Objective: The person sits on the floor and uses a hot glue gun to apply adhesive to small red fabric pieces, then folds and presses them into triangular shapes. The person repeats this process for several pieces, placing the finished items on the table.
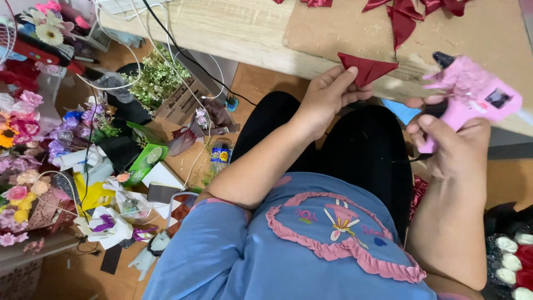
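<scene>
Pinching red ribbon triangle (pixel 367 68) w/ left hand (pixel 327 97); right hand (pixel 452 144) grips pink glue gun (pixel 472 94), green box (pixel 145 161) probably floor-left.

Dark red ribbon piece (pixel 367 68); pink glue gun (pixel 472 94) with black nozzle; pale wood surface (pixel 233 28); blue shirt (pixel 288 250), pink frill.

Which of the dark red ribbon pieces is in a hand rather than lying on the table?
The folded triangular red piece, pinched by the left hand; the other red pieces lie loose on the cardboard sheet.
</scene>
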